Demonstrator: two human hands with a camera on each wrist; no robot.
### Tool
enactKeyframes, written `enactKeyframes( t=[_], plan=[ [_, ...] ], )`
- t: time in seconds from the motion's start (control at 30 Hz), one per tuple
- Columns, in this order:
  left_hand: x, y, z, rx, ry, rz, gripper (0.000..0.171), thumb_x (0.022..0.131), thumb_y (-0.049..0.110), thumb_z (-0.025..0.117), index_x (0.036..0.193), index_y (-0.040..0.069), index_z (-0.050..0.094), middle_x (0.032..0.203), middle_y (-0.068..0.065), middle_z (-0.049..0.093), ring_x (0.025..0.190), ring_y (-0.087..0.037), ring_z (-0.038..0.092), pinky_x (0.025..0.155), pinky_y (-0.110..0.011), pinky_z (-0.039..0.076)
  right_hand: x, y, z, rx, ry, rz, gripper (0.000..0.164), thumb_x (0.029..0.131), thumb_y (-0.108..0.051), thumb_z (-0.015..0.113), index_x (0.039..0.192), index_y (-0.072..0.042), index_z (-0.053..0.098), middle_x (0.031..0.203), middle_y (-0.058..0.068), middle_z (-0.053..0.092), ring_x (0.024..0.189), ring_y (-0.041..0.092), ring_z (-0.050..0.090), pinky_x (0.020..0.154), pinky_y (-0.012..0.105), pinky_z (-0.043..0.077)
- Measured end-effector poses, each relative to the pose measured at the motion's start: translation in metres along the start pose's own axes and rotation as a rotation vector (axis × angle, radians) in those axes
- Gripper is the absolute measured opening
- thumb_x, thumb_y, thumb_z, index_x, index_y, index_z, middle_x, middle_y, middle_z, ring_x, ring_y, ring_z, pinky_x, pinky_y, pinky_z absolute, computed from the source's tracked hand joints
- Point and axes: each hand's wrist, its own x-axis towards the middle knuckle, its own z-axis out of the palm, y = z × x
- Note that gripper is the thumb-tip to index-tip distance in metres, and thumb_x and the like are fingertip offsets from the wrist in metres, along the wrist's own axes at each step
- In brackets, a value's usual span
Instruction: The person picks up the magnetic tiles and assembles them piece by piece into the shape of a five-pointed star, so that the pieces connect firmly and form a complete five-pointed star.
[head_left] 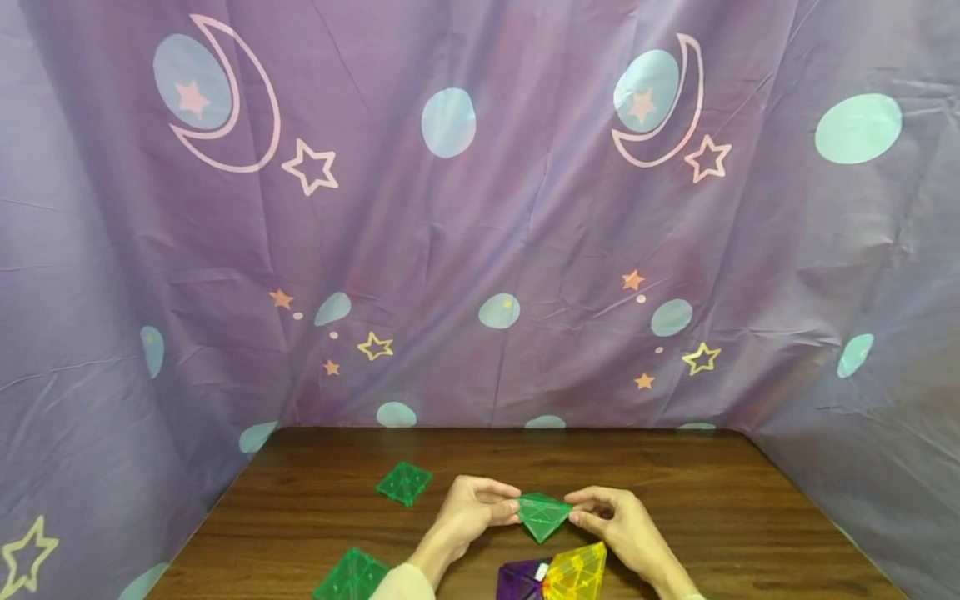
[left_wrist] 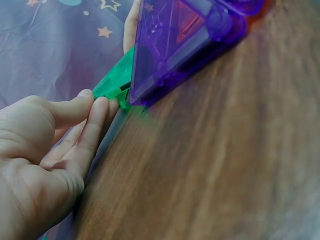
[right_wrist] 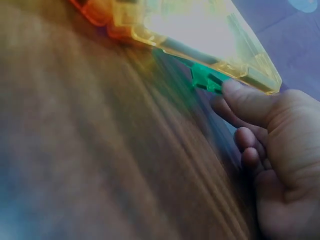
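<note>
Both hands hold a green see-through magnetic tile piece (head_left: pixel 543 518) over the middle of the table, one at each side corner. At its left corner, the left hand (head_left: pixel 467 515) pinches with thumb and fingertips. The right hand (head_left: pixel 618 525) pinches the right corner the same way. Just nearer to me stands a build of joined tiles, with a purple part (head_left: pixel 517 578) on the left and a yellow part (head_left: pixel 579 572) on the right. In the left wrist view the purple tiles (left_wrist: pixel 170 60) hide much of the green piece; yellow tiles (right_wrist: pixel 235 45) partly cover it in the right wrist view.
A flat green square tile (head_left: pixel 405 483) lies on the brown wooden table (head_left: pixel 315 483) to the left of the hands. Another green tile (head_left: pixel 349 575) is at the near left, beside the left sleeve. A purple patterned cloth (head_left: pixel 525 250) hangs behind the table and along its sides.
</note>
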Motion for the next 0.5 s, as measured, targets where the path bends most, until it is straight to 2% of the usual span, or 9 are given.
enactKeyframes(
  t=[0.2,0.3,0.4,0.43,0.5],
  plan=[
    [0.001,0.0,-0.001,0.009,-0.002,-0.006,0.025,0.097,-0.014,0.076,0.12,-0.02,0.073,0.109,-0.033,0.078,0.094,-0.034,0.083,0.088,-0.04,0.068,-0.025,-0.007,-0.007,0.2,0.131,0.234,0.043,0.106,-0.009,0.075,0.144,0.007,0.063,0.11,0.015,0.079,0.091,0.019,0.074,0.078,0.03,0.062],
    [0.002,0.001,-0.002,0.005,0.0,0.003,0.025,0.097,-0.014,0.075,0.121,-0.021,0.072,0.109,-0.034,0.078,0.095,-0.036,0.083,0.089,-0.04,0.068,-0.041,-0.013,-0.015,0.265,0.146,0.327,0.045,0.108,-0.009,0.07,0.146,0.009,0.054,0.102,0.016,0.077,0.084,0.023,0.074,0.07,0.033,0.063],
    [0.001,0.002,-0.002,-0.004,0.004,0.0,0.026,0.097,-0.015,0.074,0.122,-0.021,0.071,0.109,-0.033,0.078,0.096,-0.036,0.083,0.09,-0.04,0.068,-0.06,-0.019,-0.02,0.315,0.101,0.378,0.038,0.109,-0.014,0.069,0.136,0.005,0.05,0.087,0.015,0.074,0.072,0.025,0.072,0.061,0.032,0.062],
    [0.0,0.002,-0.002,-0.007,0.004,-0.001,0.026,0.097,-0.015,0.074,0.122,-0.022,0.071,0.109,-0.033,0.078,0.096,-0.036,0.083,0.091,-0.041,0.067,-0.066,-0.02,-0.02,0.321,0.076,0.373,0.035,0.109,-0.015,0.069,0.131,0.004,0.05,0.08,0.011,0.071,0.065,0.021,0.069,0.057,0.03,0.059],
    [-0.001,0.002,-0.002,-0.017,0.005,-0.003,0.027,0.097,-0.015,0.074,0.123,-0.022,0.07,0.11,-0.034,0.078,0.096,-0.035,0.083,0.092,-0.041,0.067,-0.078,-0.023,-0.018,0.339,-0.007,0.31,0.02,0.11,-0.014,0.067,0.119,-0.003,0.052,0.078,0.007,0.068,0.061,0.015,0.066,0.055,0.027,0.057]
  ],
)
